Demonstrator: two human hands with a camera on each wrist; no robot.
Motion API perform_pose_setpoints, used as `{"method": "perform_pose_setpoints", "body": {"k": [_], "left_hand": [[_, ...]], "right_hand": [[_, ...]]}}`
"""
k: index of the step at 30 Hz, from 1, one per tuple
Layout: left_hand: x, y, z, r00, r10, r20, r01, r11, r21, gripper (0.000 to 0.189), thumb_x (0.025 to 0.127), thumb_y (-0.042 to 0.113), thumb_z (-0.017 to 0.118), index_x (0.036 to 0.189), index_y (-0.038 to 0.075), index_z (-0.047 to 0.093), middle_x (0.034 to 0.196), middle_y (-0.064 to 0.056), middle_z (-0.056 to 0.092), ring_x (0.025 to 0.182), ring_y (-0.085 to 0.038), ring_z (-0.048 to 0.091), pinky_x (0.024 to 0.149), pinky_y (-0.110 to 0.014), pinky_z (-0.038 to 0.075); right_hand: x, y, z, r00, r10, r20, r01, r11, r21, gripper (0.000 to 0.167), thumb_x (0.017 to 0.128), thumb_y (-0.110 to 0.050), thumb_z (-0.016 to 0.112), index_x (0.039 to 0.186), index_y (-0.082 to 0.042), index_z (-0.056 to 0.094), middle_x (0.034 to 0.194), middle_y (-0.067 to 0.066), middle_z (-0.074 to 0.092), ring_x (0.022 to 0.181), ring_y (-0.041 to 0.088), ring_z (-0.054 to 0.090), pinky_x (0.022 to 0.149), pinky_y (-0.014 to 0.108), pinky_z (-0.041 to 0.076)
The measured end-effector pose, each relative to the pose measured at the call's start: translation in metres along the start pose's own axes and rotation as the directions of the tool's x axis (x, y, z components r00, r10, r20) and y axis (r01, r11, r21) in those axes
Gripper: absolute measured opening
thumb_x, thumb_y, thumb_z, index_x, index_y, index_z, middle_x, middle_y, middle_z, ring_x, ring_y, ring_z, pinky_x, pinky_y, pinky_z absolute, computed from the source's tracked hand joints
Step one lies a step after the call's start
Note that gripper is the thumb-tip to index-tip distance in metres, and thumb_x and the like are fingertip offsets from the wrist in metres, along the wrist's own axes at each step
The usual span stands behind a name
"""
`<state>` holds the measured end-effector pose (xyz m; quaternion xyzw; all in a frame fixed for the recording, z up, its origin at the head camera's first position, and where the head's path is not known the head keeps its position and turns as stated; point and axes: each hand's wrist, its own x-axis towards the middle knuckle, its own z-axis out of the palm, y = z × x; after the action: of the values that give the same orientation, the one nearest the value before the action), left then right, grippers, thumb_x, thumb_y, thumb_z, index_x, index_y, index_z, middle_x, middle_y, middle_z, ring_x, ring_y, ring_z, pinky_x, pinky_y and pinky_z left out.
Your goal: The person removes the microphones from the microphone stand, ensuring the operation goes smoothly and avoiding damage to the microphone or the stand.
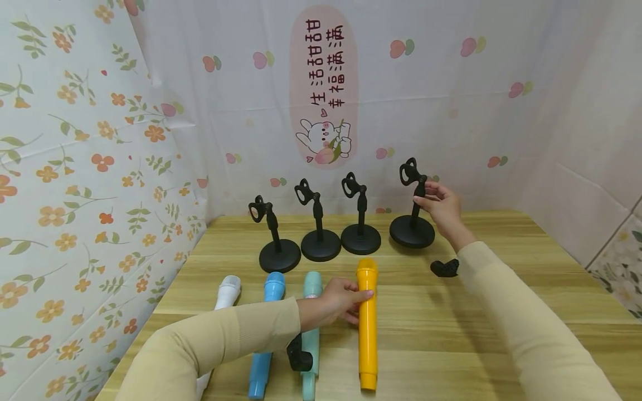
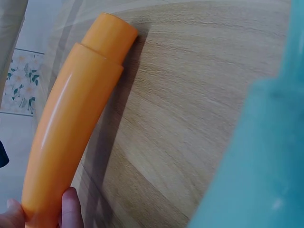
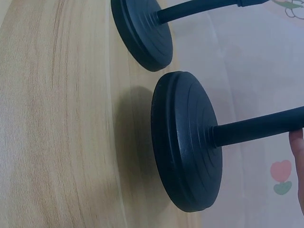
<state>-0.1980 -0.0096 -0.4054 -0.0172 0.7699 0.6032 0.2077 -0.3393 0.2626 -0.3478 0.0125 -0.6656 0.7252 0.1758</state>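
My left hand [image 1: 338, 303] pinches a yellow microphone [image 1: 368, 334] near its head, thumb on top and fingers beneath. In the left wrist view the handle of that microphone [image 2: 71, 123] casts a shadow on the wood. My right hand [image 1: 441, 209] holds the post of the rightmost black microphone stand [image 1: 412, 231]. Its round base [image 3: 190, 142] looks slightly tilted and raised above the table in the right wrist view. The stand's clip [image 1: 410, 171] holds nothing. A mint-green microphone [image 1: 312, 284] lies partly hidden under my left forearm.
Three more black stands [image 1: 280, 256] [image 1: 321, 245] [image 1: 361, 239] stand in a row to the left. A blue microphone [image 1: 274, 287] and a white one [image 1: 229, 289] lie at the left, partly covered by my sleeve. A patterned cloth [image 1: 241, 111] hangs behind the wooden table [image 1: 501, 234].
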Motion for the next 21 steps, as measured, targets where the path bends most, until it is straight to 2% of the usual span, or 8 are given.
{"method": "perform_pose_setpoints", "body": {"k": [8,21], "left_hand": [[0.0,-0.004,0.0,1.0,0.005,0.002,-0.006,1.0,0.012,0.025,0.087,0.02,0.074,0.098,0.0,0.063,0.08,-0.011,0.064,0.064,-0.018,0.065,0.055,-0.036,0.058],[0.001,-0.007,0.002,1.0,0.002,-0.025,-0.001,1.0,0.021,0.025,0.087,0.02,0.075,0.093,0.001,0.059,0.078,-0.011,0.064,0.061,-0.018,0.065,0.053,-0.035,0.058]], "right_hand": [[0.001,0.006,0.003,1.0,-0.008,-0.001,0.008,1.0,0.013,0.037,0.083,0.008,0.072,0.115,-0.007,0.061,0.101,0.004,0.054,0.086,0.007,0.064,0.074,0.018,0.054],[0.005,0.012,0.006,1.0,0.014,-0.019,-0.014,1.0,-0.01,0.036,0.083,0.006,0.072,0.115,-0.007,0.061,0.102,0.004,0.054,0.09,0.011,0.06,0.074,0.019,0.054]]}}
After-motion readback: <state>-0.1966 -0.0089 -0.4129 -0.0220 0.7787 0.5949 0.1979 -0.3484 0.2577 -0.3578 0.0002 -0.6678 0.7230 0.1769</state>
